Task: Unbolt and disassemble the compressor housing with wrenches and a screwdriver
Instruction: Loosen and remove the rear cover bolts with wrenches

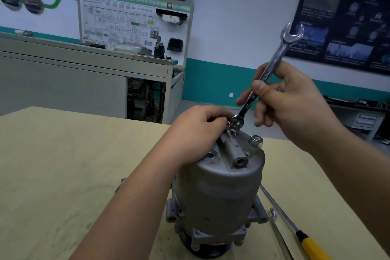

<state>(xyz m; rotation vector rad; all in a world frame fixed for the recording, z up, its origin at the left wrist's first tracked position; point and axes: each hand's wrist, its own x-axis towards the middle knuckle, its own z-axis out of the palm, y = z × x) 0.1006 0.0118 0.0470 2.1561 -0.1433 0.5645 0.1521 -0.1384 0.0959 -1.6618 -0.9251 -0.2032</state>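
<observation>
- A pale wooden table [63,164] fills the near part of the scene.
- A grey metal compressor [217,196] stands upright on it, near the middle.
- A screwdriver [299,234] with a yellow and black handle lies just right of the compressor, handle nearest, shaft pointing far-left.
- A slim metal tool [280,234] lies beside the screwdriver on its left, hooked end farthest.
- A small metal part [123,181], only partly visible, lies left of the compressor.

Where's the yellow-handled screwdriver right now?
In the head view the screwdriver lies on the table at lower right, just right of the compressor housing, with a slim metal tool between them.
</observation>
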